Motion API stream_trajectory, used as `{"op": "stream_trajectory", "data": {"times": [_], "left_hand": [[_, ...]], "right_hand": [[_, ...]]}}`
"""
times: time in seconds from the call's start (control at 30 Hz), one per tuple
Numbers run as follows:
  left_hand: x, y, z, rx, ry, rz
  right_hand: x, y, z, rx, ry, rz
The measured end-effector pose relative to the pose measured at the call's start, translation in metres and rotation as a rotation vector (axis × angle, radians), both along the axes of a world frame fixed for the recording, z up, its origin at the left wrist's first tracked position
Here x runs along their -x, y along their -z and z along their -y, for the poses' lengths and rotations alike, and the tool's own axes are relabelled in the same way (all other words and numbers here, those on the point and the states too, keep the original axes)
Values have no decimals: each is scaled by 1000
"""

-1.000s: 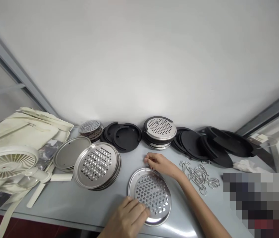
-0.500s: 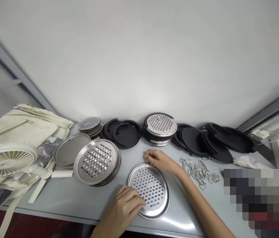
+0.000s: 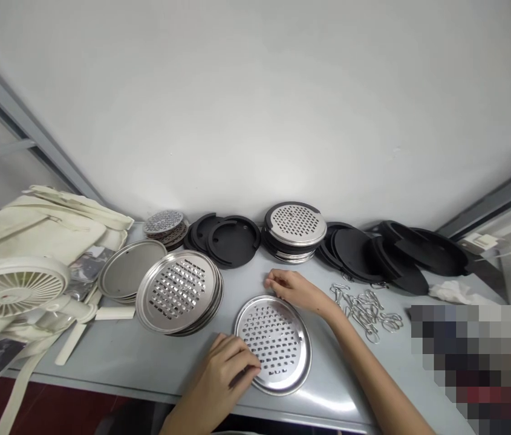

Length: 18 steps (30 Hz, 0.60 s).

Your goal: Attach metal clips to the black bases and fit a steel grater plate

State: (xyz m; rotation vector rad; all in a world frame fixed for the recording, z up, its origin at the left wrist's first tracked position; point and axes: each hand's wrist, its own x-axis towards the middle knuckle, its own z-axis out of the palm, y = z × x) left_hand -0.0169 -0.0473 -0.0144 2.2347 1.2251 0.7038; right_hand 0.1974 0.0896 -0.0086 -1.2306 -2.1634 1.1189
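A round metal grater plate with rows of raised slots lies on the table in front of me. At its lower left edge is my left hand, fingers curled and thumb drawn toward the fingertips, which reach over the slotted part. I cannot make out anything between them. Just beyond the plate's far rim, my right hand is closed with its fingers bent inward; what they hold, if anything, is hidden. To the left leans a stack of similar grater plates, beside plain metal discs.
Along the wall stand small perforated discs, black notched trays, a stack topped by a grater and more black parts. Metal hooks lie right of my right forearm. A white fan and cream bag occupy the left.
My left hand has shifted slightly left and down relative to the plate, its fingertips drawing back a little. The right hand stays beyond the rim. The whole view has moved slightly.
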Motion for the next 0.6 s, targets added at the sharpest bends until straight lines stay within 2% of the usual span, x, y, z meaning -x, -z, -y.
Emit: {"op": "stream_trajectory", "data": {"times": [0.3, 0.47, 0.6], "left_hand": [[-7, -10, -7, 110, -2, -57], [-4, -6, -6, 193, -38, -31], [2, -2, 0, 184, -57, 20]], "right_hand": [[-1, 2, -1, -18, -12, 5], [2, 1, 1, -41, 2, 12], [4, -4, 6, -65, -3, 4]]}}
